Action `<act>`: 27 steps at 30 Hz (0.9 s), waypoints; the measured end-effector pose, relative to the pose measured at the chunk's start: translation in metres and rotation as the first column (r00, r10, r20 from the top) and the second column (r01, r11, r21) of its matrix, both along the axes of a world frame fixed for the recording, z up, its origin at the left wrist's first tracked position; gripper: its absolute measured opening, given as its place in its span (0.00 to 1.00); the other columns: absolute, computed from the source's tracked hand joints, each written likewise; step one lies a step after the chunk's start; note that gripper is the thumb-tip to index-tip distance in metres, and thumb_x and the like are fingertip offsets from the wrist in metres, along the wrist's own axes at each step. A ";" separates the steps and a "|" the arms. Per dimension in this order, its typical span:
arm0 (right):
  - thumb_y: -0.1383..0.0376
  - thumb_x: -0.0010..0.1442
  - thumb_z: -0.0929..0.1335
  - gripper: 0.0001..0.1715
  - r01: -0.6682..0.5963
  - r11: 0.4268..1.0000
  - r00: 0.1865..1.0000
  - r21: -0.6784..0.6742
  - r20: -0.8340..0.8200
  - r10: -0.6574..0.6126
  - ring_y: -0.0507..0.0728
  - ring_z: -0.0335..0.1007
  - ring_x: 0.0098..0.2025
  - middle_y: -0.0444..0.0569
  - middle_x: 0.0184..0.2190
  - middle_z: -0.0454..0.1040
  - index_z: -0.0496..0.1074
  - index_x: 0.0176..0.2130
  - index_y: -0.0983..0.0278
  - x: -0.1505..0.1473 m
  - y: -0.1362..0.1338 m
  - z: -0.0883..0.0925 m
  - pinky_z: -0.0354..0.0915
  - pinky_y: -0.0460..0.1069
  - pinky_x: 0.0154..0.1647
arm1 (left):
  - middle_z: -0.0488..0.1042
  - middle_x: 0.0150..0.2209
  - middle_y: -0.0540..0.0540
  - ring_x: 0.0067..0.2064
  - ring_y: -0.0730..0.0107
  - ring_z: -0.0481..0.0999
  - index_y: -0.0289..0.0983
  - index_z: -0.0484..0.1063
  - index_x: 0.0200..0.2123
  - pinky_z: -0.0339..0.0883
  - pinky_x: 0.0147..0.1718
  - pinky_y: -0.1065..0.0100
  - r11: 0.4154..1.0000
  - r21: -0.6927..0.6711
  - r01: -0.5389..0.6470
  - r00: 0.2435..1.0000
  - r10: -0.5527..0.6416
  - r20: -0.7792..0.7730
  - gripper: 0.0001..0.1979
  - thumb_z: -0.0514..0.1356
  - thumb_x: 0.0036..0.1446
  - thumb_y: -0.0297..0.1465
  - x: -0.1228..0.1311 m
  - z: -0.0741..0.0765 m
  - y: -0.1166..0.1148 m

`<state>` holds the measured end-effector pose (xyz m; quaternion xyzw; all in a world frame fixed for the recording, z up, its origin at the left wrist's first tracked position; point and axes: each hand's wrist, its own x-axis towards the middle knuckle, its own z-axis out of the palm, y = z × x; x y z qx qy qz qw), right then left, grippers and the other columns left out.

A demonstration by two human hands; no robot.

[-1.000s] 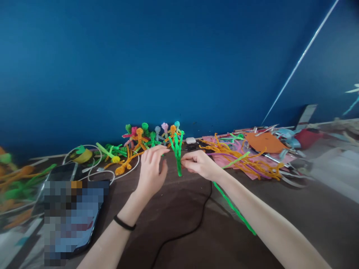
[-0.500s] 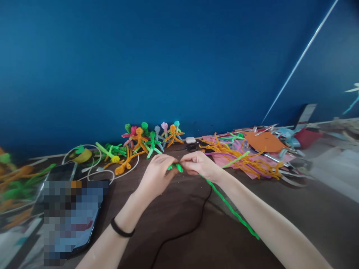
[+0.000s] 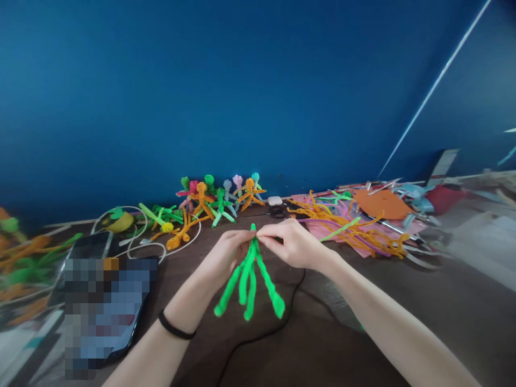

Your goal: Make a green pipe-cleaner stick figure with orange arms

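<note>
Both hands meet above the dark brown table (image 3: 403,290). My left hand (image 3: 228,253) and my right hand (image 3: 291,243) pinch the top of a bright green pipe-cleaner figure (image 3: 250,279). Its several fuzzy limbs hang down and splay toward me. A row of finished pipe-cleaner figures (image 3: 220,196), orange, green, pink and pale blue, stands against the blue wall behind the hands.
A phone (image 3: 102,309) lies at the left, with white cables (image 3: 137,244) and loose pipe-cleaner shapes beyond it. A black cable (image 3: 262,336) runs under my hands. At the right lies a heap of orange and green pipe cleaners (image 3: 346,226) on pink paper, with orange card (image 3: 379,203).
The green figure pointed upward a second ago, then was gathered between my fingers. Now it is turned over and its limbs hang down toward me. The long green strand under my right forearm is no longer seen.
</note>
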<state>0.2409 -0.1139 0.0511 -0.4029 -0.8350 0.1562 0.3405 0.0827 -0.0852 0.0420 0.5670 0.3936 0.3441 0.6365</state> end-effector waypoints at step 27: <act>0.70 0.56 0.60 0.11 0.014 0.994 0.998 -0.113 -0.054 -0.021 0.46 0.51 0.21 0.41 0.17 0.60 0.67 0.24 0.68 0.000 0.003 -0.003 0.49 0.43 0.23 | 0.65 0.22 0.52 0.25 0.76 0.65 0.34 0.66 0.25 0.60 0.26 0.72 0.994 0.109 -0.031 0.999 0.028 0.025 0.10 0.59 0.49 0.35 0.000 -0.002 0.001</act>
